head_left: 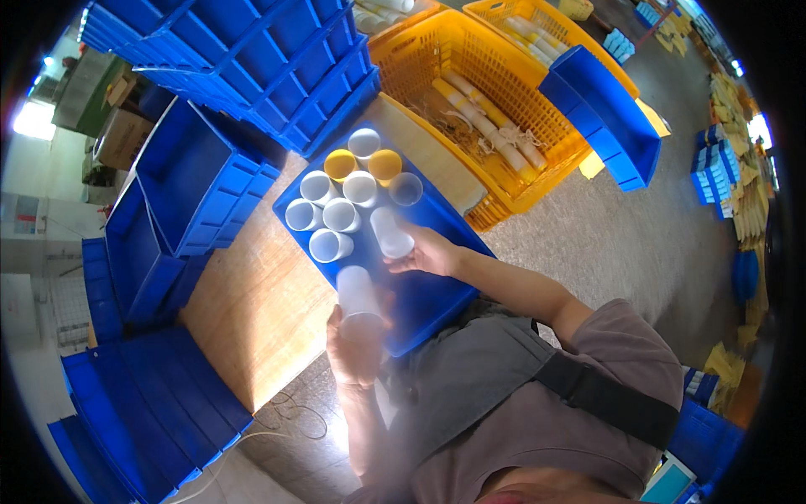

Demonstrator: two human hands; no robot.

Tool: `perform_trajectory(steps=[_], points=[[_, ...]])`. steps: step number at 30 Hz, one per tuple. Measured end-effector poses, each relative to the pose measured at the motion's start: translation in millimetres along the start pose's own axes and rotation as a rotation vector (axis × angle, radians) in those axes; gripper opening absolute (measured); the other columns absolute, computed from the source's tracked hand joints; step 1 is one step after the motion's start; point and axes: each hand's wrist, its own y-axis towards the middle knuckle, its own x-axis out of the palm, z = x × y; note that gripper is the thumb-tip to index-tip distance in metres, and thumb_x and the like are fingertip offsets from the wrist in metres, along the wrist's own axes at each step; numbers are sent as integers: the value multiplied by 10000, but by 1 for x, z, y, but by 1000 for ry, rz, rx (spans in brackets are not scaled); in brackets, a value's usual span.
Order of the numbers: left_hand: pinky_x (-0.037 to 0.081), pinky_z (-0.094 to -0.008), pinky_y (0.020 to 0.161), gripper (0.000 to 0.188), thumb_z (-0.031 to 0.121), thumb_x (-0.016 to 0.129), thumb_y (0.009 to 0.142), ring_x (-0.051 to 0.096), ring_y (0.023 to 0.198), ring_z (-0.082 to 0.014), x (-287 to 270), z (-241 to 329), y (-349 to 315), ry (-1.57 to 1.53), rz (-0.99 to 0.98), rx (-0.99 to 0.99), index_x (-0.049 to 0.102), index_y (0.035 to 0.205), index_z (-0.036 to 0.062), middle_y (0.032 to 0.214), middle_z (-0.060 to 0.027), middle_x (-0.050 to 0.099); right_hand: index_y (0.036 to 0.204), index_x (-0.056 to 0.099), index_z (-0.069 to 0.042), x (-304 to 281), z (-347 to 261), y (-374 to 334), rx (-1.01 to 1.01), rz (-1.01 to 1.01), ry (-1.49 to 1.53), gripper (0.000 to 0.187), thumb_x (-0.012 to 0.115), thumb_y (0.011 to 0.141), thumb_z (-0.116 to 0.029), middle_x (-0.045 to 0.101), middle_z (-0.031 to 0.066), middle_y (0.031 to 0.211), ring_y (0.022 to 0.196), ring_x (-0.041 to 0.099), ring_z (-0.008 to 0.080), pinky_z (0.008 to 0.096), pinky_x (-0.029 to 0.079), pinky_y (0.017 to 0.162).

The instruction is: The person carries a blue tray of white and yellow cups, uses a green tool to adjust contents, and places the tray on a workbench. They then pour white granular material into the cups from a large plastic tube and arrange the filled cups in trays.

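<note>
The left hand (353,354), nearest, grasps a translucent white cylindrical cup (358,301), its thumb on one side and blurred fingers on the other; this cup is held tilted over the left edge of the shallow blue plastic tray (432,298). Slightly farther off, the right hand (430,251) has its fingers curled around the lower end of a second frosted white cup (391,233), above the middle of the tray.

Toward the tray's far end stand nine cups close together, two of them opaque yellow cups (341,165) and the others pale white or translucent cups (341,216).

A tan wooden board (243,311) shows to the left of the tray, with deep blue plastic bins (185,181) beyond the board. Past the tray's right side is a yellow perforated plastic crate (487,212) holding long yellow-and-white tubes (483,122). Beyond the tray's far end rises a tall stack of ribbed blue plastic crates (277,76).
</note>
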Motion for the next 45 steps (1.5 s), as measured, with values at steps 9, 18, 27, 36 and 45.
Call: perform_trajectory(steps=[9, 18, 27, 36, 45], points=[[353, -440, 1170, 719, 499, 569, 1013, 446, 1324, -344, -39, -10, 131, 168, 62, 42, 399, 1419, -69, 1422, -222, 479, 1401, 473, 33, 16, -31, -27, -105, 70, -41, 576, 597, 1028, -388, 545, 176, 1369, 1238, 596, 306, 424, 513, 1002], [433, -400, 1009, 485, 349, 607, 1002, 518, 1154, -287, -19, -59, 151, 588, 318, 138, 474, 1265, -36, 1249, -185, 524, 1191, 644, -9, -207, -188, -24, -767, 706, -948, 330, 639, 990, -271, 716, 140, 1078, 988, 679, 242, 374, 546, 879], [500, -272, 789, 441, 114, 774, 886, 601, 916, -123, 87, -196, 218, 1326, 420, 113, 583, 1257, -30, 1063, -57, 676, 1343, 560, 31, -624, -195, 155, 365, 1256, -1229, 421, 537, 979, -179, 619, 220, 1300, 1161, 621, 369, 464, 529, 952], [567, -380, 801, 385, 283, 722, 931, 682, 989, -197, 129, -215, 267, 1246, 523, 131, 635, 1248, 83, 1089, -98, 723, 1221, 634, -57, -692, -157, 181, 242, 1134, -1551, 459, 724, 818, -257, 686, 167, 1171, 1109, 652, 365, 441, 552, 918], [551, -290, 727, 327, 151, 668, 977, 667, 857, -161, 125, -212, 249, 1224, 595, 385, 624, 1199, -86, 1035, -125, 694, 1306, 585, -68, -458, -237, 87, 47, 943, -1128, 766, 850, 654, -370, 661, 199, 1253, 1161, 644, 362, 464, 527, 951]])
